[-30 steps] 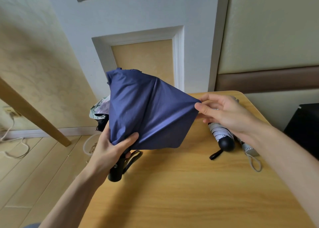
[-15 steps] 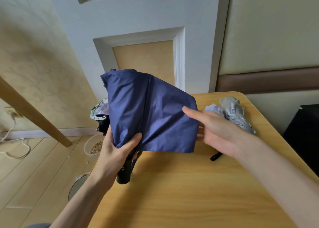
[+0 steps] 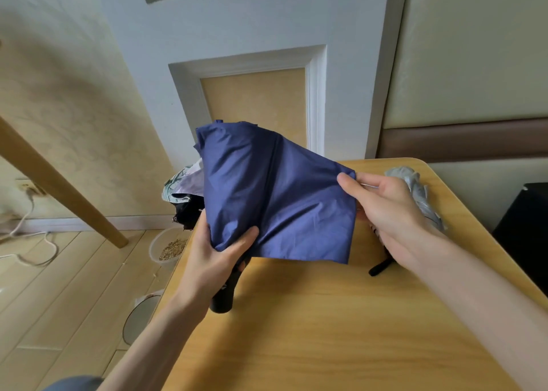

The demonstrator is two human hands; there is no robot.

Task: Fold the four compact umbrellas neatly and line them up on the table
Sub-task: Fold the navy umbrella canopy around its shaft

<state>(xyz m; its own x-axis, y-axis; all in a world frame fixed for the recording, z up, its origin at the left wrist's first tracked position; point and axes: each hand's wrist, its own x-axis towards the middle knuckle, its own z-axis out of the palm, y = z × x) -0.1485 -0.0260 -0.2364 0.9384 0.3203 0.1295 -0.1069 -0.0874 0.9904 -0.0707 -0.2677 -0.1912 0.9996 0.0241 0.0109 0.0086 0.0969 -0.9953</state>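
The blue umbrella (image 3: 275,195) is held up above the desk (image 3: 326,337), its cloth stretched in a loose sheet between the two hands. The left hand (image 3: 213,263) grips the gathered lower end of the cloth, with the thumb curled across the front and the other fingers hidden behind the fabric. Just below those fingers the umbrella's black handle (image 3: 224,297) points down toward the desk. The right hand (image 3: 388,210) pinches the cloth's upper right corner, thumb on top and the fingers (image 3: 367,180) curled against it from behind. The sheet's right edge hangs down from that pinch.

Behind the right hand's fingers, a grey umbrella (image 3: 415,189) lies crumpled on the desk. A short black strap (image 3: 379,267) shows on the desk under the right wrist. Beyond the left hand's fingers, a patterned umbrella (image 3: 181,180) pokes out from behind the blue cloth at the desk's far left edge, with dark fabric below it. A bowl (image 3: 169,247) sits on the floor to the left of those fingers.
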